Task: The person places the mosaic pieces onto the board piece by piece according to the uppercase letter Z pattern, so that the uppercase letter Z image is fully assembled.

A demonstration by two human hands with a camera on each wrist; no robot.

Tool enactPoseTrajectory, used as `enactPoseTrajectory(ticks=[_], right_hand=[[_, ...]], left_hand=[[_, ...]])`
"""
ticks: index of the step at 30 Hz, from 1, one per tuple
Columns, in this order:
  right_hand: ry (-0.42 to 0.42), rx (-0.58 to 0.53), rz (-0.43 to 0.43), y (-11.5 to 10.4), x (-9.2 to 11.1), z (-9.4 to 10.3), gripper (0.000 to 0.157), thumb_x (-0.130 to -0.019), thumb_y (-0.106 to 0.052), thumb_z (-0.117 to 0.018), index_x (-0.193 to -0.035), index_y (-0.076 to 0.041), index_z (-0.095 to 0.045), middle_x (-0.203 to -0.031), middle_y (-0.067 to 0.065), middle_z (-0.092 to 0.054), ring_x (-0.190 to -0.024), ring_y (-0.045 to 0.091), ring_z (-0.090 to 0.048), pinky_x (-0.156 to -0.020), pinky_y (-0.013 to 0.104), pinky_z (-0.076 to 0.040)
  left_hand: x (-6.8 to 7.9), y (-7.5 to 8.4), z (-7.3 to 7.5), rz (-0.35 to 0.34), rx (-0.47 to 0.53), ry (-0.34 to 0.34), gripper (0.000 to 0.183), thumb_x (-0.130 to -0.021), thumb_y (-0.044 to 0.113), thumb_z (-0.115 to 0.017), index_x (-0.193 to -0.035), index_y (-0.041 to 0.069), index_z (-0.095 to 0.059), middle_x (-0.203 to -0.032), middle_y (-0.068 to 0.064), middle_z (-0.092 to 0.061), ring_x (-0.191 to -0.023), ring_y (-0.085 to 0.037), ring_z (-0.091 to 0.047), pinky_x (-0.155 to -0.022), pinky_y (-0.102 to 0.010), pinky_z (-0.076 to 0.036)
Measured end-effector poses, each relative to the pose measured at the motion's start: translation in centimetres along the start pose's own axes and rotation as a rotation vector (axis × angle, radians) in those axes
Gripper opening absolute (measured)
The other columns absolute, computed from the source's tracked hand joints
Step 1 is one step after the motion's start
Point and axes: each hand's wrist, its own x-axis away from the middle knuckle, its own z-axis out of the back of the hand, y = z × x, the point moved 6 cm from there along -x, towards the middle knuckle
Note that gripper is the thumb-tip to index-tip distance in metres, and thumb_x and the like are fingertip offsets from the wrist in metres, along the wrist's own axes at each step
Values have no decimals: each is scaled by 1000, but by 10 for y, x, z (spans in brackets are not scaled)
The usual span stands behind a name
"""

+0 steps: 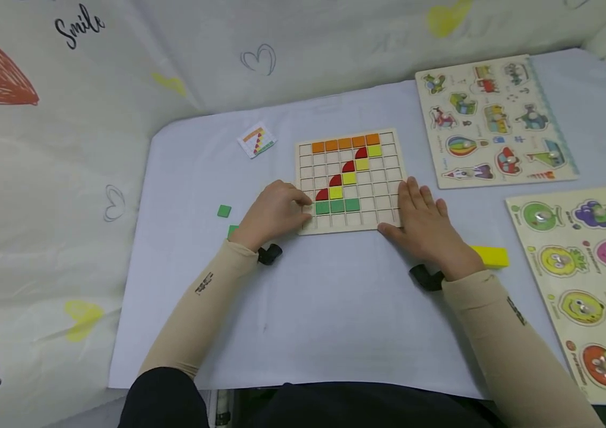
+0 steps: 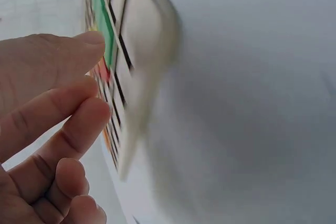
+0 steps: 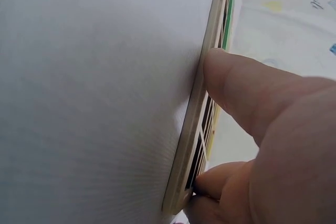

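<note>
A wooden grid board (image 1: 343,223) lies on the white table. On it sit a row of orange tiles (image 1: 344,143), a diagonal of red quarter-round tiles (image 1: 348,167) and yellow square tiles (image 1: 349,178), and three green tiles (image 1: 337,205) in a row near the bottom. My left hand (image 1: 276,211) is at the board's left edge, thumb and index finger apart, with no tile visible between them. Fingers of my right hand (image 1: 423,226) lie straight along the board's right edge; its thumb (image 3: 231,74) touches the near edge.
A loose green tile (image 1: 224,211) lies left of my left hand; another (image 1: 233,230) is partly hidden by the wrist. Behind the board is a small pattern card (image 1: 256,140). To the right are a toy puzzle board (image 1: 501,119), a fruit puzzle board (image 1: 575,238) and a yellow block (image 1: 490,257).
</note>
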Motion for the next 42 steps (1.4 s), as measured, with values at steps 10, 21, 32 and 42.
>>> enactPoseTrajectory(ticks=[10, 21, 32, 42], right_hand=[[-14, -12, 5, -1, 2, 1, 103, -103, -48, -56, -162, 2, 11, -170, 21, 22, -158, 52, 11, -124, 73, 6], [-18, -22, 5, -3, 3, 2, 102, -104, -46, -56, -162, 3, 11, -170, 22, 22, -159, 51, 12, -124, 73, 6], [-20, -24, 8, -3, 1, 1, 102, -103, -46, -57, -163, 2, 11, -171, 22, 22, -159, 51, 12, -124, 72, 6], [-23, -16, 4, -2, 1, 0, 102, -103, -46, -56, -162, 3, 11, -170, 23, 22, -158, 52, 11, -124, 73, 6]], left_hand=[[57, -64, 17, 146, 0, 48, 30, -83, 20, -85, -109, 8, -81, -108, -8, -79, -107, -29, -65, -99, -43, -51], [97, -98, 32, 232, -25, 47, 29, -82, 18, -83, -109, 6, -81, -107, -9, -79, -107, -33, -66, -101, -48, -51], [100, -98, 35, 255, -22, 54, 21, -79, 8, -78, -99, 5, -81, -96, -9, -79, -102, -33, -65, -97, -47, -52], [56, -58, 21, 166, -29, 86, 20, -78, 12, -78, -97, 6, -80, -93, -7, -79, -93, -26, -62, -89, -39, -50]])
